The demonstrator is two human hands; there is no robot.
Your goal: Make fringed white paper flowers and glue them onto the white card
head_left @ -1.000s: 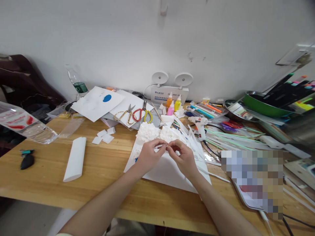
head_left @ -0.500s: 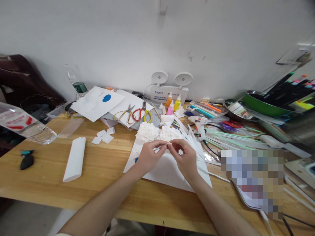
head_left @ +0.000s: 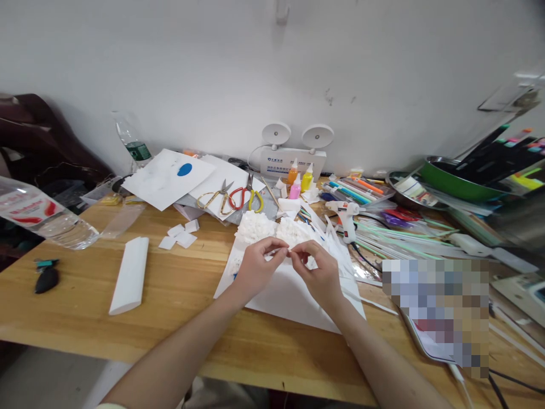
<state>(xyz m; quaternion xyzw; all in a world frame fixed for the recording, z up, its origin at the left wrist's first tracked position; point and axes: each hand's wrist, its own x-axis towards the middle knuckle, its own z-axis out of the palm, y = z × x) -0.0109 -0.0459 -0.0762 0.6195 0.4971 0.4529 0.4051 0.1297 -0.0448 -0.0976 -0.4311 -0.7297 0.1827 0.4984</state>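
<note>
Over the white sheet (head_left: pixel 293 298), near side of the white paper clumps (head_left: pixel 255 227), my left hand (head_left: pixel 260 267) and right hand (head_left: pixel 318 272) pinch narrow, fingertips together at a tiny white piece (head_left: pixel 289 250), mostly hidden.

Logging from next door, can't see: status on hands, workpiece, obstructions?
Left hand, right hand: fingertips together, pinching tiny pale piece, mostly hidden. White clumps just beyond; hot-glue gun farther right.
</note>
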